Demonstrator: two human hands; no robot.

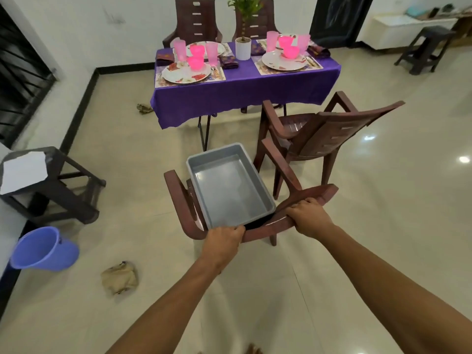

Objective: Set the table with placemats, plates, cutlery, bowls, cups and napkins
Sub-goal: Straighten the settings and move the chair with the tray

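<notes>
Lower centre of the frame: two bare forearms reach forward to a dark red plastic chair, seen from behind and above. The left hand grips the top edge of the chair back, fingers curled over it, just beside the near corner of a grey tray. The right hand clamps the same top edge further right, knuckles up, fingers wrapped over the rail.

The grey tray sits on the chair seat, rectangular, deep-walled and holding nothing. It looks like light, stiff moulded plastic with smooth, possibly slippery walls; the rolled rim is the natural place to take hold, one hand on each long side.

The chair also looks like light, rigid moulded plastic; held by the back rail, as here, it should drag or lift easily, though the loose tray could slide.

Upper centre: the table, under a purple cloth, appears fully laid. At left are floral placemats, white flowered plates, pink bowls, pink cups and dark folded napkins. A white plant pot stands mid-table, and a matching pair of settings lies to the right. Cutlery is too small to make out clearly. The crockery looks breakable.
</notes>
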